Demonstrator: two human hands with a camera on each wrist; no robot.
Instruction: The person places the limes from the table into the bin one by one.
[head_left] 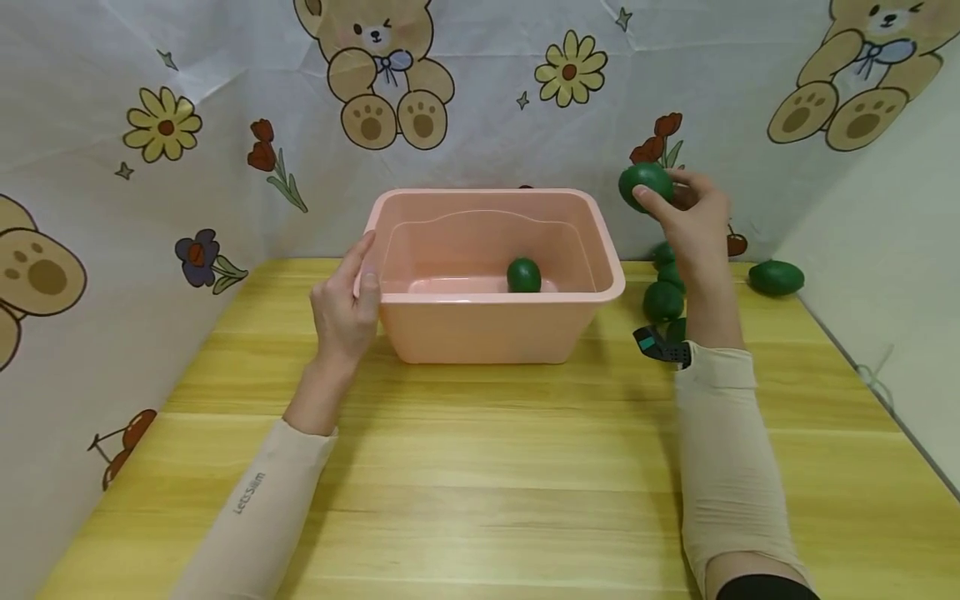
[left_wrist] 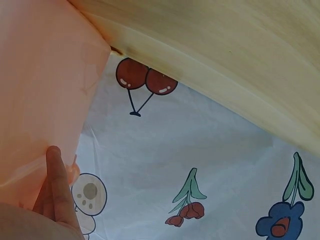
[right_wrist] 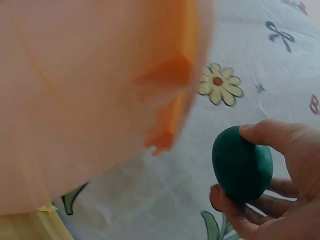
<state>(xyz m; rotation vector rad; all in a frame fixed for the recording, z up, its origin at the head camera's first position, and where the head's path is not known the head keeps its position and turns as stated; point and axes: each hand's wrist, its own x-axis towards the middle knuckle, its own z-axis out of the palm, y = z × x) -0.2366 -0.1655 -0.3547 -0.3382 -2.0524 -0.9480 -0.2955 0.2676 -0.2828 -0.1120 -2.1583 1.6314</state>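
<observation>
A pink plastic bin (head_left: 487,333) stands on the table, tilted so that its inside faces me. One green, avocado-like fruit (head_left: 523,276) lies inside it, right of the middle. My left hand (head_left: 347,308) grips the bin's left edge; in the left wrist view its fingers (left_wrist: 59,190) lie along the outer wall. My right hand (head_left: 693,212) holds another green fruit (head_left: 645,185) between thumb and fingers, raised just beyond the bin's right rim. In the right wrist view this smooth, oval fruit (right_wrist: 242,164) is apart from the bin.
Several more green fruits (head_left: 663,302) lie on the table right of the bin, partly hidden by my right forearm. A single green fruit (head_left: 776,277) sits farther right, near the table's edge. Behind the wooden table (head_left: 510,483) hangs a printed cloth (head_left: 487,108) with bears and flowers.
</observation>
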